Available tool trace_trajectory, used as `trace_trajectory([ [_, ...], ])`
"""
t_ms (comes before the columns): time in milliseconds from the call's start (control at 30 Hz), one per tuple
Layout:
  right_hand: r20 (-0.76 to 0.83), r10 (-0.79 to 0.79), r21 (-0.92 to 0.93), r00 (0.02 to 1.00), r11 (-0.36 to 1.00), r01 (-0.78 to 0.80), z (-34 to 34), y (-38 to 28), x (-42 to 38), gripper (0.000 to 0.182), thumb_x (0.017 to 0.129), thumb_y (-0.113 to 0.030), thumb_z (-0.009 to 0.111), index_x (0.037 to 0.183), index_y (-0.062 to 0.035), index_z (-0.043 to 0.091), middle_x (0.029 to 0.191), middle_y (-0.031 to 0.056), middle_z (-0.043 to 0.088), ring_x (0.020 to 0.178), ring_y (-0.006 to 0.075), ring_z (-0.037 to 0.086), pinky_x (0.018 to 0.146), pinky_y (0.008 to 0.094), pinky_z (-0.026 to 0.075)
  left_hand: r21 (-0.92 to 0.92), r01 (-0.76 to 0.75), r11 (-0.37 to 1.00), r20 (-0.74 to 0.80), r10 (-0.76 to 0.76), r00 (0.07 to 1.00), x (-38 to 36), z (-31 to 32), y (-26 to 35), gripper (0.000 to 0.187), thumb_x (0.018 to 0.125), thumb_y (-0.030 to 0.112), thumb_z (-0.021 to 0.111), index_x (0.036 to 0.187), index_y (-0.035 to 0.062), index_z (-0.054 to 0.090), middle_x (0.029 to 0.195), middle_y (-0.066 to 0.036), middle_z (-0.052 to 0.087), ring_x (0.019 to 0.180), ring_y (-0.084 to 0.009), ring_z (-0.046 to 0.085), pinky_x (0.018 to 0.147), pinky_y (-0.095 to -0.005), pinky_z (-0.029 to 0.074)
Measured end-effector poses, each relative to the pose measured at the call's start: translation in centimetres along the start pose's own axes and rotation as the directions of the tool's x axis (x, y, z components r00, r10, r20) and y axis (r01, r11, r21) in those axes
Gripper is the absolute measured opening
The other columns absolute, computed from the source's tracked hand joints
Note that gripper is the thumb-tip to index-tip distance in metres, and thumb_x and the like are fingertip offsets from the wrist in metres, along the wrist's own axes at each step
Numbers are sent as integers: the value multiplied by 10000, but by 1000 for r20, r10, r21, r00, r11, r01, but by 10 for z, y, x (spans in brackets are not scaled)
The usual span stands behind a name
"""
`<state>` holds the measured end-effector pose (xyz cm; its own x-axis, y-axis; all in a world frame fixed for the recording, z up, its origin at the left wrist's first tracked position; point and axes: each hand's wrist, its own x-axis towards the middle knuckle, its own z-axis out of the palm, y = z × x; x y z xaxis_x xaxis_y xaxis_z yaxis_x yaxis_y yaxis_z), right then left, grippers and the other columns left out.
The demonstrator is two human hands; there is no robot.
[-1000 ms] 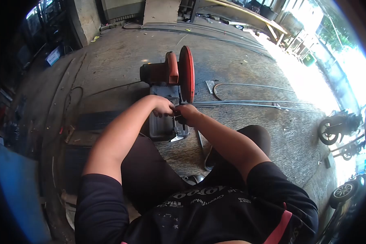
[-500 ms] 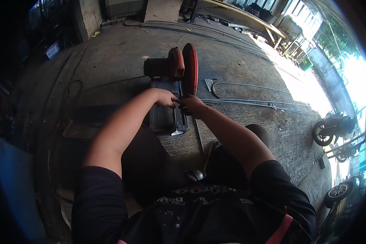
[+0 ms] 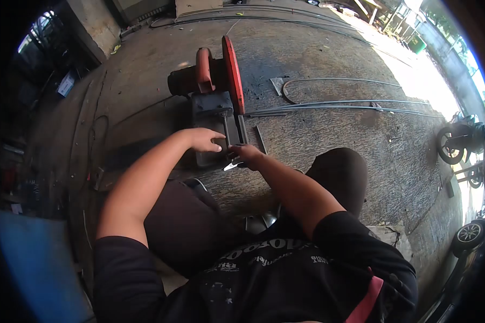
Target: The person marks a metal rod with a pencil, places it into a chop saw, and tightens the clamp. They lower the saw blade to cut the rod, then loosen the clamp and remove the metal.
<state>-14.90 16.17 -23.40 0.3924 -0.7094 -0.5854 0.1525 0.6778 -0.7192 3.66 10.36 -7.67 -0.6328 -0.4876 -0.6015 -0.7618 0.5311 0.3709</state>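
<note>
A cut-off saw [image 3: 234,75] with a red blade guard and red handle stands on the floor ahead of me, on a dark metal base [image 3: 213,102]. A vise rod [image 3: 226,127] runs along its base towards me. My left hand [image 3: 205,140] is over the left side of the base, thumb and forefinger apart beside the rod. My right hand [image 3: 247,154] is at the near end of the rod with its fingers curled in; what they grip is hidden. A bright metal piece [image 3: 230,166] shows just below those fingers.
Long thin metal bars [image 3: 334,104] lie on the concrete floor to the right, with a bent rod [image 3: 288,91] behind them. A short bar [image 3: 261,139] lies beside the base. A motorcycle [image 3: 458,141] and a car wheel [image 3: 469,232] are at the far right.
My hands, close together over the middle of the base before, are now apart and nearer its front end. My left fingers have opened. The view has tilted down.
</note>
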Motion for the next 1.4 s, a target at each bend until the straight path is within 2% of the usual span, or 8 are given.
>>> trace_trajectory([
  [167, -449, 191, 30, 873, 980, -199, -77, 23, 30, 252, 894, -289, 597, 1031, -78, 621, 867, 76, 638, 670, 199, 613, 549, 356, 478, 36, -14, 999, 40, 12, 999, 18, -8, -18, 527, 874, 414, 569, 1302, 107, 548, 1257, -178, 584, 1179, -328, 538, 1009, -394, 406],
  [367, -600, -244, -318, 762, 947, 52, -235, 96, 215, 201, 880, -251, 571, 998, -93, 614, 856, 76, 655, 741, 252, 627, 608, 390, 528, 1, 118, 993, 159, -117, 980, 25, -31, -58, 520, 879, 425, 559, 1280, 94, 568, 1234, -166, 601, 1158, -314, 556, 990, -390, 418],
  [467, -727, -1, -28, 687, 999, -28, -179, -5, 142, 267, 913, -341, 539, 1026, -104, 587, 930, 118, 639, 777, 278, 618, 615, 391, 515, -52, 180, 982, 137, -171, 976, 49, -21, -116, 456, 874, 400, 581, 1181, 66, 622, 1142, -169, 641, 1057, -323, 601, 912, -409, 465],
  [500, -744, 230, 362, 627, 928, 90, -166, -28, 137, 295, 922, -378, 534, 1036, -109, 575, 936, 125, 631, 767, 278, 611, 608, 387, 506, -6, 144, 990, 44, -143, 989, 60, -11, -148, 434, 872, 392, 588, 1142, 56, 638, 1107, -169, 653, 1026, -321, 614, 889, -411, 476],
  [633, -719, 283, 452, 635, 884, 117, -191, -39, 187, 345, 931, -434, 527, 1036, -107, 553, 882, 107, 614, 734, 253, 597, 562, 366, 480, -16, 287, 958, 94, -284, 954, 92, 38, -228, 358, 857, 345, 618, 1048, 45, 661, 1009, -127, 682, 954, -244, 648, 845, -375, 500],
  [833, -784, 169, 312, 597, 939, 143, -188, -43, 235, 464, 911, -459, 573, 1012, -7, 543, 795, 110, 618, 566, 222, 593, 476, 342, 442, -586, 417, 695, 144, -418, 897, 125, 96, -232, 183, 891, 202, 580, 916, 27, 630, 759, -43, 631, 659, -109, 588, 568, -276, 477],
  [967, -955, 85, 143, 284, 972, 188, -203, -15, 283, 391, 889, -342, 650, 917, 42, 583, 739, 121, 617, 528, 214, 586, 465, 337, 454, -742, 298, 601, 135, -301, 944, 151, 79, -197, 212, 916, 221, 557, 905, 15, 605, 758, -25, 630, 652, -101, 576, 605, -246, 471],
  [1400, -773, 262, 505, 578, 806, 309, -164, -59, 218, 245, 920, -196, 598, 982, 40, 578, 842, 160, 656, 593, 256, 659, 521, 345, 566, -882, 324, 342, 225, -300, 927, 155, 50, -147, 224, 959, 278, 504, 960, 71, 588, 800, -32, 619, 690, -109, 590, 634, -258, 498],
])
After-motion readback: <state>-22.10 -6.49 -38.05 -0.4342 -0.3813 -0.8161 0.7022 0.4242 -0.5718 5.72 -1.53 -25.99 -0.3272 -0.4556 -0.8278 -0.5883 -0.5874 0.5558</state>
